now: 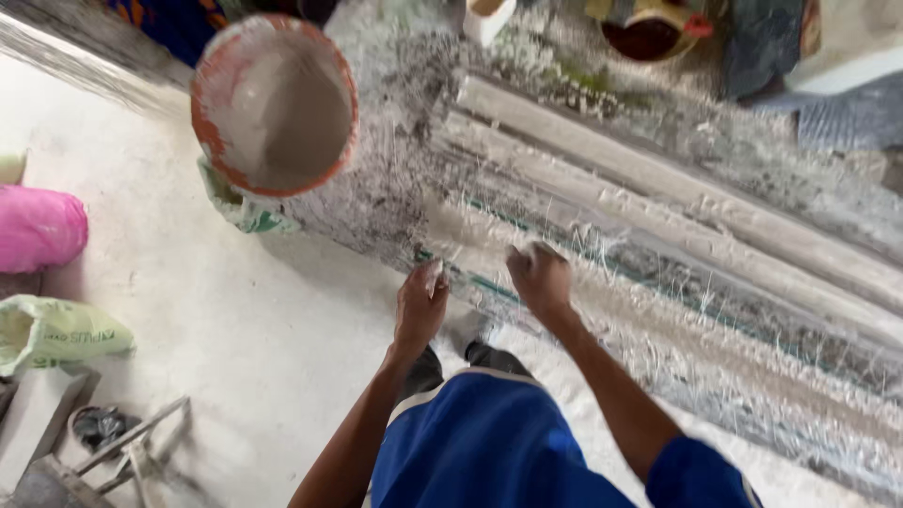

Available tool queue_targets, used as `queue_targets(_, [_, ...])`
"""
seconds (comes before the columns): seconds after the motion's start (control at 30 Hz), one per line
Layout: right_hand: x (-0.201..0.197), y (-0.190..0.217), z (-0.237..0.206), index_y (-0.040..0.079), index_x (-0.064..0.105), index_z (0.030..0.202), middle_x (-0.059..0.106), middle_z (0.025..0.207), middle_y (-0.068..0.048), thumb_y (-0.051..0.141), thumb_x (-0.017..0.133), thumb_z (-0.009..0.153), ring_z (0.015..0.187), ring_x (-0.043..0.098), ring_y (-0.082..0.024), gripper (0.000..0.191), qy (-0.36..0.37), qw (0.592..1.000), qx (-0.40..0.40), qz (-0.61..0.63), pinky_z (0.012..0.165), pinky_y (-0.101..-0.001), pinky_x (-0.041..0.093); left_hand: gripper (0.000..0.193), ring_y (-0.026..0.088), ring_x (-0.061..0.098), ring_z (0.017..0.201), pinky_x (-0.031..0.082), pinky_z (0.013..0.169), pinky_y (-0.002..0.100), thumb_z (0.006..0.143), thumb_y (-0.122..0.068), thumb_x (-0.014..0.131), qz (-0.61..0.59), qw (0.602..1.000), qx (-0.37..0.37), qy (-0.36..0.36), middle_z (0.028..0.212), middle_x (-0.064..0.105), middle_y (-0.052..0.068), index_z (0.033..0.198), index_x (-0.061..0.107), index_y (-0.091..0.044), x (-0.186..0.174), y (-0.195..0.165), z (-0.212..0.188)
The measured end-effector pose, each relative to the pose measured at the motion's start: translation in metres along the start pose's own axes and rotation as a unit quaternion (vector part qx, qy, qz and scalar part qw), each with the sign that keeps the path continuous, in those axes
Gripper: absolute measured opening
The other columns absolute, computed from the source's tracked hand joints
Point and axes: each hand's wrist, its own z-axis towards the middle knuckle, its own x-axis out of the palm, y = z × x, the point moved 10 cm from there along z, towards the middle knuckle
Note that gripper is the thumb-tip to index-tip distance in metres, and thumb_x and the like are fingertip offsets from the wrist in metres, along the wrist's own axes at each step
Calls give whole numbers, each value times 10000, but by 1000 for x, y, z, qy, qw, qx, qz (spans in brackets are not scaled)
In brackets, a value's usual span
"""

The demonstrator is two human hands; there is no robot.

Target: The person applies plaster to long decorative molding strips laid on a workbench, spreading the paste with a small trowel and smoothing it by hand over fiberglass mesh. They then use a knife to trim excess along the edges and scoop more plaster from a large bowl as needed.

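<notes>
Head view looks straight down past my blue shirt [489, 452] to a long plaster moulding bed [677, 282] that runs away from my hands to the right. My left hand [419, 306] is at the bed's near edge, fingers curled down onto wet white plaster and loose fibre strands [658, 310]; I cannot tell whether it pinches anything. My right hand [538, 277] sits just beside it, a little further onto the bed, clenched in a loose fist with pale plaster on the knuckles, seemingly gripping a wisp of the fibre, though the blur hides what exactly. Beyond my right hand lie long rounded plaster ridges [677, 198], side by side, lengthwise along the bed, with fibre scattered over them and a thin green line showing through near my fingers. Up and to the left of my left hand is a round bucket [275, 103] with an orange rim, its inside coated with grey-white plaster, standing at the end of the bed. Left of my hands the floor [188, 301] is pale and dusty with plaster. Well away on that side rest a pink sack [38, 226] and a pale green bag [56, 331], and below them a small wooden frame [132, 447]. Far beyond the bed, at the top, sits a dark red bowl [649, 38]
</notes>
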Motion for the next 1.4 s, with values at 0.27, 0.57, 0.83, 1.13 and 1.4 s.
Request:
queue_targets(0.27, [15, 4, 21, 3, 701, 1162, 636, 1113, -213, 434, 638, 962, 1057, 560, -360, 480, 32, 997, -42, -49, 983, -543, 439, 365, 416, 600, 1130, 446, 1010, 526, 900, -91, 664, 102, 989, 101, 28, 1192, 653, 236, 1253, 657, -1, 28, -56, 39])
queue_targets(0.57, [77, 36, 116, 4, 749, 1067, 513, 1261, -306, 634, 559, 930, 1222, 398, -456, 672, 117, 949, 236, -172, 991, -618, 353, 334, 436, 570, 1136, 459, 992, 507, 917, -82, 644, 69, 994, 79, 26, 1185, 631, 235, 1239, 642, 10, -26, -49, 40])
queue_targets(0.83, [127, 142, 148, 83, 761, 1000, 582, 1077, -279, 529, 694, 872, 1100, 483, -422, 468, 50, 988, 117, -85, 927, -554, 370, 331, 423, 572, 1165, 464, 1001, 488, 921, -93, 639, 34, 996, -11, 76, 1250, 602, 244, 1233, 637, 16, -108, 18, 59])
queue_targets(1.13, [79, 150, 38, 137, 741, 996, 688, 1038, -62, 251, 705, 961, 952, 590, -199, 124, 26, 997, -37, -65, 945, -469, 448, 314, 400, 590, 1122, 476, 970, 481, 912, -101, 663, 33, 987, 32, 155, 1180, 641, 196, 1215, 657, -20, -139, 48, 94])
queue_targets(1.4, [18, 104, -22, 58, 691, 1299, 715, 1143, -141, 134, 652, 928, 1001, 661, -314, 381, 50, 989, 40, -132, 924, -481, 548, 323, 399, 610, 1127, 504, 957, 483, 938, -120, 645, 25, 982, 33, 186, 1193, 644, 216, 1243, 647, -14, -112, 28, 105])
